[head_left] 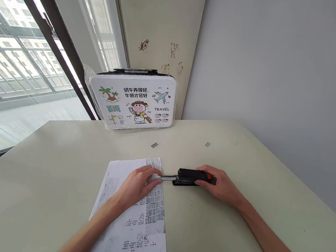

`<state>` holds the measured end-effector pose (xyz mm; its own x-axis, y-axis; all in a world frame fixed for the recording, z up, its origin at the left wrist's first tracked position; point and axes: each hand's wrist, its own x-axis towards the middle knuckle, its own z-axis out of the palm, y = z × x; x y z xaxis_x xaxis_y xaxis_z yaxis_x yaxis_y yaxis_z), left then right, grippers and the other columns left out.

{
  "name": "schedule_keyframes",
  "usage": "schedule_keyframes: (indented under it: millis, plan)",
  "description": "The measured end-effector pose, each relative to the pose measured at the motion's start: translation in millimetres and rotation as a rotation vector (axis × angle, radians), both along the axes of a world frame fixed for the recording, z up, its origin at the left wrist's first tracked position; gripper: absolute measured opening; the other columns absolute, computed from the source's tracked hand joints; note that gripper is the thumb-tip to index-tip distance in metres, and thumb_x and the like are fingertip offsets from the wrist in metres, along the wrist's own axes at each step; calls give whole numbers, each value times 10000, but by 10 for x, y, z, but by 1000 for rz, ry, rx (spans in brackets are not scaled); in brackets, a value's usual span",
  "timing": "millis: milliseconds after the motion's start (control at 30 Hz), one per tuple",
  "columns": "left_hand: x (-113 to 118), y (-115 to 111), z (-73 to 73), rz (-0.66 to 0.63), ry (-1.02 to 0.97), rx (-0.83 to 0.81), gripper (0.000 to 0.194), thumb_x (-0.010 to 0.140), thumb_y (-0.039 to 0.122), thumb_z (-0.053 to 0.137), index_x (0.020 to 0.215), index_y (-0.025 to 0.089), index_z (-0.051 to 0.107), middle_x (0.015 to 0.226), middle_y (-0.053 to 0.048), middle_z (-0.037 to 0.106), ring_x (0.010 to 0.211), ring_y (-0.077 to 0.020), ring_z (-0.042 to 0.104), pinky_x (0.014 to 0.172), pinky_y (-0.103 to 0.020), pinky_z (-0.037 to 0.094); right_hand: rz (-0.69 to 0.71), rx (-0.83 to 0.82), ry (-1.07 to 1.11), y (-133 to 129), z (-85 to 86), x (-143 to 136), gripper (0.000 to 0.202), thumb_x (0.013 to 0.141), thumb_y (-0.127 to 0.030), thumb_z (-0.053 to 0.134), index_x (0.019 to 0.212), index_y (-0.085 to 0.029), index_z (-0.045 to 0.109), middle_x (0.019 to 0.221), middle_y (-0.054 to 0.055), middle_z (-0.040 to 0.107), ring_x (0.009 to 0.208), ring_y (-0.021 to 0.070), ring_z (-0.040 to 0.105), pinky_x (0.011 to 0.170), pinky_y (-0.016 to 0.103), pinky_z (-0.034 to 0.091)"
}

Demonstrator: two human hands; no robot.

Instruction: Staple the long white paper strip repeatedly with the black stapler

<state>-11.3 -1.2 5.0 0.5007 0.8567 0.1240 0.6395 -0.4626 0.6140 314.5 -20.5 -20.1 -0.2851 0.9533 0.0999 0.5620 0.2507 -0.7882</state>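
Observation:
A black stapler [191, 175] with a red patch lies on its side across the table, its head end toward the left. My right hand [214, 182] is wrapped around its right end, thumb below and fingers above. From its left end sticks out a narrow silver metal staple tray [169, 178]. My left hand [139, 182] rests over the printed papers [131, 232], and its thumb and index finger close on the tray's tip. Whether staples sit in the tray cannot be made out. The papers lie flat, with dense marks along their right edge.
Two small grey strips of staples lie on the table [65, 160]: one strip [154, 145] beyond the papers, another strip [207, 144] farther right. A white cartoon-printed case [132, 99] in clear plastic stands at the back. A window is on the left, a grey wall on the right.

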Motion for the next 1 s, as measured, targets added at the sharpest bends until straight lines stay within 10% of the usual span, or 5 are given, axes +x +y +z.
schedule_keyframes:
  millis: [167, 400, 600, 867, 1000]
  plan:
    - [-129, 85, 181, 211, -202, -244, 235, 877, 426, 727, 1017, 241, 771, 775, 12, 588, 658, -152, 484, 636, -272, 404, -10, 1, -10, -9, 26, -13, 327, 948, -574, 639, 1079, -286, 725, 921, 25, 733, 780, 215, 617, 686, 331, 508]
    - [-250, 168, 230, 267, -1027, -1006, 246, 778, 83, 692, 994, 136, 798, 1191, -125, 722, 1083, -223, 681, 902, -288, 572, 0, -17, -3, -8, 39, -12, 327, 953, -581, 635, 1076, -290, 716, 906, 20, 726, 769, 211, 616, 671, 327, 498]
    - [-265, 160, 141, 286, -1004, -1067, 438, 861, 65, 777, 1291, 113, 711, 1407, -148, 677, 1343, -244, 624, 1194, -306, 459, 2, -43, 3, -3, 21, -5, 335, 953, -588, 639, 1090, -290, 706, 910, 19, 710, 770, 207, 592, 686, 334, 489]
    - [-192, 133, 87, 237, -1030, -1072, 382, 944, 112, 722, 1323, 101, 678, 1445, -177, 646, 1411, -294, 560, 1201, -421, 479, 0, 1, -66, -10, 16, 5, 334, 971, -583, 605, 1113, -297, 700, 930, 25, 734, 752, 210, 629, 648, 334, 529]
    - [-91, 46, 149, 186, -1025, -1026, 372, 965, 182, 728, 1330, 142, 673, 1490, -158, 612, 1434, -333, 529, 1163, -520, 505, -55, 331, -153, -59, 34, -70, 369, 949, -503, 675, 1267, -317, 654, 1221, 77, 722, 1100, 300, 666, 920, 458, 560]
